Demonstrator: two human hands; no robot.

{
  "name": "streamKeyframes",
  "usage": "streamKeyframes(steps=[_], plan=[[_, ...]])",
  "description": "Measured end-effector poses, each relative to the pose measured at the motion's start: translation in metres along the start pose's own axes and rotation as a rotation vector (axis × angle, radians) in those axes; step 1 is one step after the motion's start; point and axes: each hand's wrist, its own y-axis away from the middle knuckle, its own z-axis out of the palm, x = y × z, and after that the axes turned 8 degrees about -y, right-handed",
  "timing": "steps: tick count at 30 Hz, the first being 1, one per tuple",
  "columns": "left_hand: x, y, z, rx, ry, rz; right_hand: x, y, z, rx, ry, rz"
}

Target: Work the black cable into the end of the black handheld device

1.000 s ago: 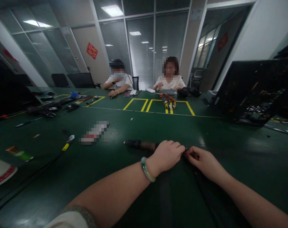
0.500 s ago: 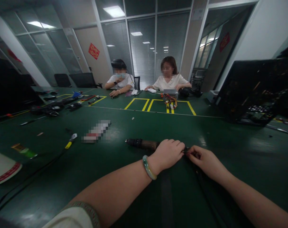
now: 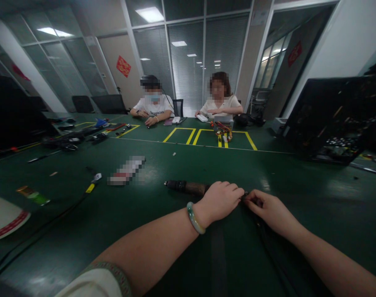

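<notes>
An electric screwdriver (image 3: pixel 192 188) with a black nose and a brownish body lies on the green table, its tip toward the left. My left hand (image 3: pixel 223 199) is closed over the tool's rear part. At the tail end, my right hand (image 3: pixel 265 206) pinches what looks like the plug of a black cable (image 3: pixel 263 237), touching or almost touching the left fingertips. The join between plug and tool is mostly hidden by my fingers. From beneath the right hand the cable runs down toward the table's near edge.
Left of the tool lie a pixelated packet (image 3: pixel 126 171), a cable with a yellow tag (image 3: pixel 90 188), a green-and-gold bottle (image 3: pixel 33 195) and a white paper cup (image 3: pixel 5 216). A grey box with coloured wires (image 3: pixel 223 123) stands before two seated people. A black monitor (image 3: pixel 327 119) is at right.
Both my hands and the screwdriver stay nearly in place, with the right fingers shifted slightly at the tail. Across the table, the two people have changed their arm positions.
</notes>
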Motion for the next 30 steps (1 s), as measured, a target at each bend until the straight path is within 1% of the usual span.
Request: streamKeyframes(steps=[4,12,19,25,30], plan=[[0.000,0.000,-0.001,-0.005,0.008,0.004,-0.003,0.001,-0.001,-0.005,-0.008,0.005],[0.000,0.000,0.000,0.015,0.052,-0.038,0.009,-0.002,0.002,-0.010,-0.024,-0.007],[-0.001,0.000,0.000,0.013,0.054,-0.018,0.001,-0.001,0.000,-0.016,-0.019,0.018],[-0.001,-0.001,0.002,0.011,0.051,-0.018,0.000,-0.001,0.001,-0.008,-0.004,-0.003],[-0.001,-0.001,-0.001,-0.001,0.039,-0.009,-0.002,-0.001,0.001,-0.012,-0.005,0.005]])
